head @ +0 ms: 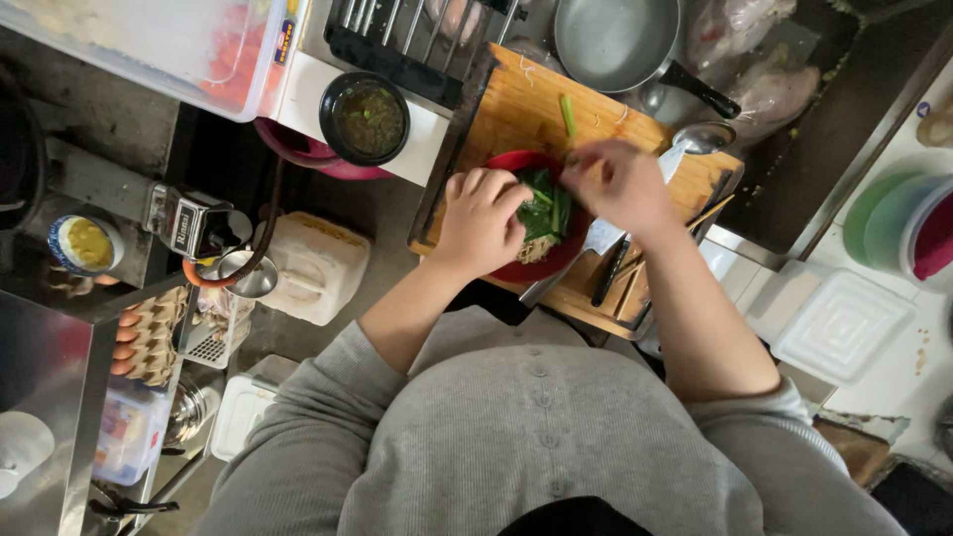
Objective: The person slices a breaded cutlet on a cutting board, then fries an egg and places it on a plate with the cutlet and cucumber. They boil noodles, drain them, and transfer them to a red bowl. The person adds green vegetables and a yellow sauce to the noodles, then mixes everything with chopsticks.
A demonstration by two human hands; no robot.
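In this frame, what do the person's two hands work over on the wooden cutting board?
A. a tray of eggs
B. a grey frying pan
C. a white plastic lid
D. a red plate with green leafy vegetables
D: both the left hand and right hand meet over the round red plate holding dark green leafy vegetables, on the wooden cutting board.

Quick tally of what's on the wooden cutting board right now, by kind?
Red plate: 1
Pile of leafy greens on the plate, under the left hand and right hand: 1
Loose green stalk: 1
Cleaver: 1
Total: 4
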